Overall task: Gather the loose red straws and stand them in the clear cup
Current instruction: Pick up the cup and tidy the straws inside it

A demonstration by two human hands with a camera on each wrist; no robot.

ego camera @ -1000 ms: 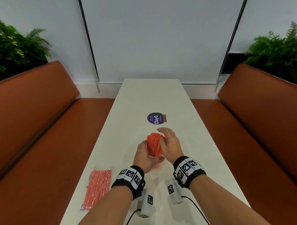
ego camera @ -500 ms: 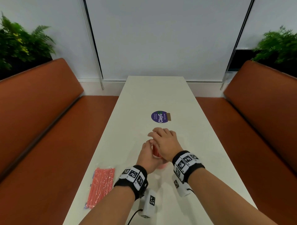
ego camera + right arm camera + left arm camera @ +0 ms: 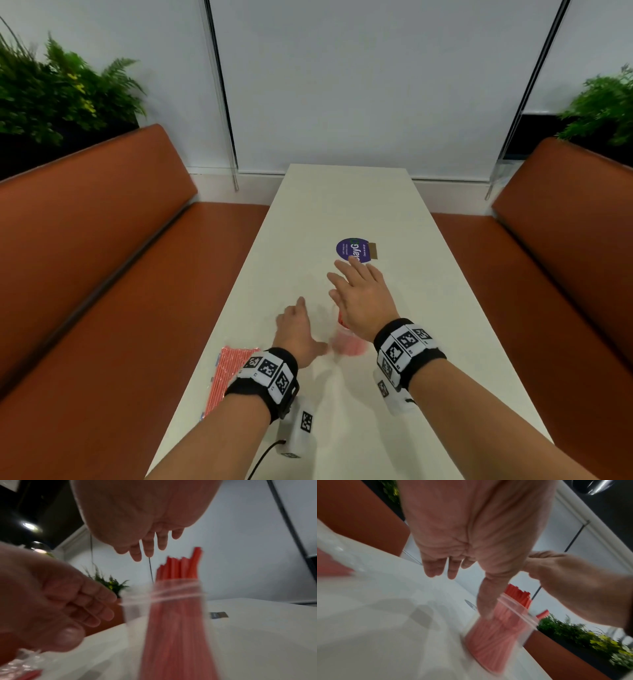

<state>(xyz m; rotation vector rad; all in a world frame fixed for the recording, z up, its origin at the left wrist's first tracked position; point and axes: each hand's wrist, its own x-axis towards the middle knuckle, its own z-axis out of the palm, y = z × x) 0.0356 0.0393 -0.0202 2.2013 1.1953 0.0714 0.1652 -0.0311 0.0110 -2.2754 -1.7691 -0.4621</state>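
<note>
A clear cup (image 3: 337, 346) stands on the white table (image 3: 342, 205), filled with upright red straws (image 3: 180, 566) whose tops rise above its rim. In the head view my right hand (image 3: 359, 291) hovers over the cup with straight, spread fingers and hides most of it. My left hand (image 3: 296, 325) is just left of the cup, relaxed and holding nothing. In the left wrist view its thumb (image 3: 485, 601) is close to the cup (image 3: 496, 635); blur hides whether they touch. The straws (image 3: 518, 596) stand free of both hands.
A flat clear packet of red straws (image 3: 229, 373) lies near the table's left edge, beside my left wrist. A round purple sticker (image 3: 354, 250) sits just beyond my right fingertips. Orange benches (image 3: 102, 257) flank the table on both sides.
My left hand has let go of the cup and drawn away to the left. My right hand has lifted off the straw tops and opened, reaching a little forward.
</note>
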